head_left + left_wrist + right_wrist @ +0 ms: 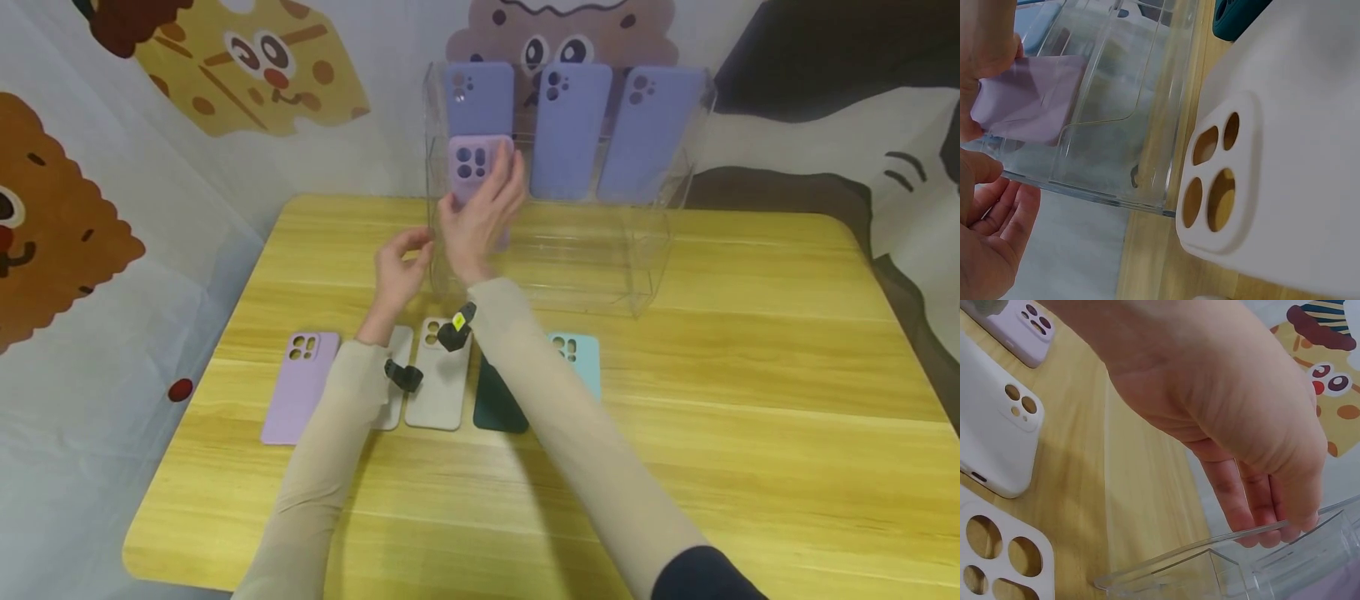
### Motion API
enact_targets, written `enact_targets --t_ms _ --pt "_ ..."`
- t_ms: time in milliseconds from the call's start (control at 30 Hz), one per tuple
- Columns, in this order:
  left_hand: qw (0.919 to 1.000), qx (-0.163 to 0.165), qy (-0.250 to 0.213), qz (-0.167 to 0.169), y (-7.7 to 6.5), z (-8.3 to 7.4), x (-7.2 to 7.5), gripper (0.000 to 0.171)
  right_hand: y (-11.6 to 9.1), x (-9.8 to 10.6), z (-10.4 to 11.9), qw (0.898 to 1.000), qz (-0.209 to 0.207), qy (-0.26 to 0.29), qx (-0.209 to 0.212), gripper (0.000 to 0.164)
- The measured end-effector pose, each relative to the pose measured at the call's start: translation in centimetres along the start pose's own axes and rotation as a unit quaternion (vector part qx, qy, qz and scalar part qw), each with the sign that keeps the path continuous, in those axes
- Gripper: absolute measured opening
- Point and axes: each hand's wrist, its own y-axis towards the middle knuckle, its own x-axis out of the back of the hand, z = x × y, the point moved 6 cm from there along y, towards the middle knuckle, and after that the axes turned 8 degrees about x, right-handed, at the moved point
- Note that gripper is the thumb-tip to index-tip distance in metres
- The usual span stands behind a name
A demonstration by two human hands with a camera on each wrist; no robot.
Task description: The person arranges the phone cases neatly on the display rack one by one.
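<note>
My right hand (483, 212) grips a lilac phone case (471, 158), thumb on one side and fingers over the other. The case stands upright at the left of a clear stepped display stand (585, 250), overlapping the leftmost blue-violet case (480, 96) behind it. In the left wrist view, the lower part of the lilac case (1035, 100) shows inside the stand. My left hand (401, 271) is at the stand's left side, its bent fingers and thumb pinching the clear edge.
Two more blue-violet cases (572, 129) lean on the stand's top tier. In front lie a lilac case (300, 392), two pale cases (437, 392), a dark green case (498, 404) and a mint case (588, 362), partly covered by my arms. A cartoon-print cloth (397, 167) hangs behind the table.
</note>
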Motion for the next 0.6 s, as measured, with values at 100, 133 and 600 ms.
enact_targets --t_ms 100,133,600 --pt "1.0000 0.001 -0.003 -0.002 0.6 1.2 -0.1 0.021 0.0 0.1 0.0 1.000 -0.001 0.004 0.010 0.087" --pt "1.0000 0.002 -0.005 -0.003 0.8 1.7 -0.2 0.021 -0.1 0.2 0.0 1.000 0.001 0.007 0.016 0.087" --pt "1.0000 0.005 -0.003 -0.004 1.6 3.4 -0.4 0.021 -0.6 3.1 0.0 0.989 0.028 0.099 0.110 0.077"
